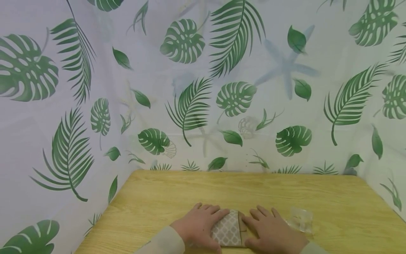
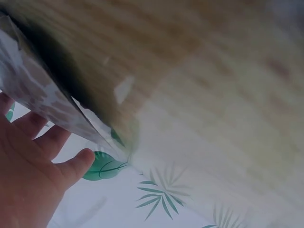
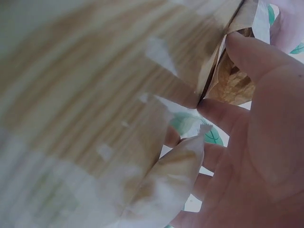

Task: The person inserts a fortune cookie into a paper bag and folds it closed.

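Note:
A small folded paper piece [image 1: 229, 231], grey-white lattice pattern on one side and brown on the other, lies on the wooden table [image 1: 190, 190] near its front edge. My left hand [image 1: 200, 225] lies flat on its left part, fingers straight. My right hand [image 1: 269, 229] lies flat on the brown right part. In the left wrist view the patterned paper [image 2: 38, 95] runs along my left hand [image 2: 28, 161], blurred. The right wrist view shows my right hand [image 3: 256, 142] with thumb and fingertips touching the brown paper fold [image 3: 232, 83].
A crumpled clear plastic wrapper [image 1: 299, 219] lies on the table just right of my right hand, also near the fingers as clear plastic [image 3: 166, 190]. A leaf-printed curtain [image 1: 203, 88] encloses the table at the back and both sides.

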### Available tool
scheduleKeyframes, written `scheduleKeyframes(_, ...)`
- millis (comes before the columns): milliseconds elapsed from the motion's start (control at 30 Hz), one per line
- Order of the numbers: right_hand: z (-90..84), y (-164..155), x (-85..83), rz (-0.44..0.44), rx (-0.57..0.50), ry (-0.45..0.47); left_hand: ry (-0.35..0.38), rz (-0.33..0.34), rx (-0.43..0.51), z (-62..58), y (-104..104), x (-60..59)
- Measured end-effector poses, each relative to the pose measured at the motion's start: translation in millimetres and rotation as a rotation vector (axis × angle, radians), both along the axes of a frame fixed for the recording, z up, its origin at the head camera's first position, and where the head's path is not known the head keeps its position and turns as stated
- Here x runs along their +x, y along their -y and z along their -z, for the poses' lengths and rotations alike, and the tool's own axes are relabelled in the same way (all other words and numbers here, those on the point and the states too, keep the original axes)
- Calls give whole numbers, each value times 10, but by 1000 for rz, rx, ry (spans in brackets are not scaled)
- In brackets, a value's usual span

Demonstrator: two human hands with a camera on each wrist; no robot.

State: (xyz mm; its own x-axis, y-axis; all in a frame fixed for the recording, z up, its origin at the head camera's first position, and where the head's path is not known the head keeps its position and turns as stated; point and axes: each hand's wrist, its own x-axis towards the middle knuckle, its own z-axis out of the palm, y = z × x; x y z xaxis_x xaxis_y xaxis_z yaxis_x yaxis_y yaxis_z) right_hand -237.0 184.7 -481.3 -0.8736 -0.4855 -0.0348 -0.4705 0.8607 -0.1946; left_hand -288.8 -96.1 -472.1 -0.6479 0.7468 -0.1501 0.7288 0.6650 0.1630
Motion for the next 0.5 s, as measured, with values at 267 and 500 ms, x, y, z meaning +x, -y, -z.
scheduleKeyframes(267, -29, -20, 12, -4, -12, 7, -4, -7, 62, -5, 2, 5)
scheduleKeyframes(500, -43, -35, 16, -4, -35, 9, -24, 1, 79, -11, 0, 7)
